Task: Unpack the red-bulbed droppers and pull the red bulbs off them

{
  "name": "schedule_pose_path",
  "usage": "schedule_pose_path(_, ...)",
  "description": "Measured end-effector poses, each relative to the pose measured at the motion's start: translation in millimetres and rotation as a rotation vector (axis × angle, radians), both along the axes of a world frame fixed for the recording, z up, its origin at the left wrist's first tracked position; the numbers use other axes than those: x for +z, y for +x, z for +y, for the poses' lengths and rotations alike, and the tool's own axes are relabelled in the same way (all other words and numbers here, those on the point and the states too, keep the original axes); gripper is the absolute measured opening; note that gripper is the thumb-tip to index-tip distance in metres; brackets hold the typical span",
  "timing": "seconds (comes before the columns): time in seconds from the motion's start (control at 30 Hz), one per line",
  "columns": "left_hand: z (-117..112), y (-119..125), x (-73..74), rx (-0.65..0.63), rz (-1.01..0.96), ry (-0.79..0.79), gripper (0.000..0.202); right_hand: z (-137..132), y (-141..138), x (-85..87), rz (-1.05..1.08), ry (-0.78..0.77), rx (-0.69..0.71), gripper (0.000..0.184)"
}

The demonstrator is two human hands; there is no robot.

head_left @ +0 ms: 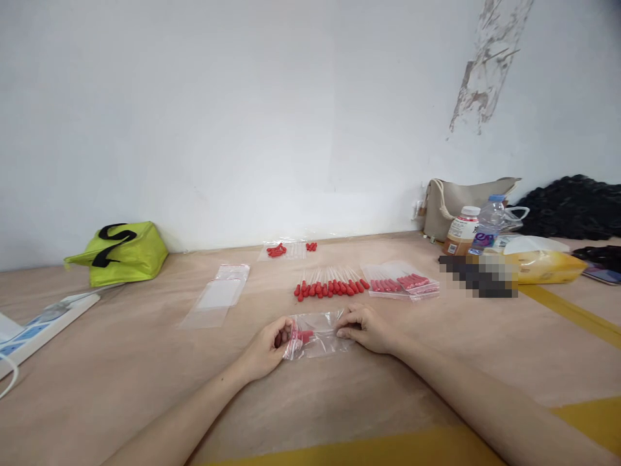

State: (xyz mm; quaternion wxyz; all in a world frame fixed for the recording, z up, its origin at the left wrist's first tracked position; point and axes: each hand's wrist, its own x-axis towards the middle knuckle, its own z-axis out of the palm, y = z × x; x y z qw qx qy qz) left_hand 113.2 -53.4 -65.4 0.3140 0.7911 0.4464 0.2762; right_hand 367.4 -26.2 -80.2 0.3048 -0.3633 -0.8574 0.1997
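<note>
A clear plastic zip bag point(323, 346) with a few red pieces inside is stretched between my two hands, just above or on the table. My left hand point(269, 346) pinches its left end, by the red-lined seal. At the right end, the thumb and fingers of my right hand point(367, 328) are closed on the film. Behind the bag lies a row of red-tipped thin sticks point(332, 288). To their right are filled clear bags point(405, 283) holding more red-tipped sticks. Flat, unfilled zip bags point(218, 294) lie to the left.
Near the wall lies another bag with red pieces point(284, 250). A lime-green bag point(129, 252) and a power strip point(43, 330) are at left. At right stand a grey bag point(436, 210), a brown-drink bottle point(463, 232), a clear bottle point(488, 223) and a yellow tissue pack point(546, 265).
</note>
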Motion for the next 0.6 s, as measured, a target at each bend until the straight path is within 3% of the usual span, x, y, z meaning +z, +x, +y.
schedule_pose_path(0.17,4.5,-7.2,0.9,-0.006,-0.070,-0.002,0.017,-2.7,-0.3,4.7,-0.022,0.018,-0.029,0.014)
schedule_pose_path(0.37,16.8,-64.0,32.2,0.073,-0.164,-0.103,0.022,-4.6,1.1,5.9,-0.049,0.029,-0.033,0.016)
schedule_pose_path(0.5,23.8,-99.2,46.6,0.351,-0.230,0.106,0.024,-4.9,1.7,5.1,-0.058,0.024,-0.039,0.017)
schedule_pose_path(0.6,31.9,-98.2,43.4,0.545,-0.264,0.327,0.023,-4.7,1.8,4.9,-0.055,0.019,-0.036,0.017)
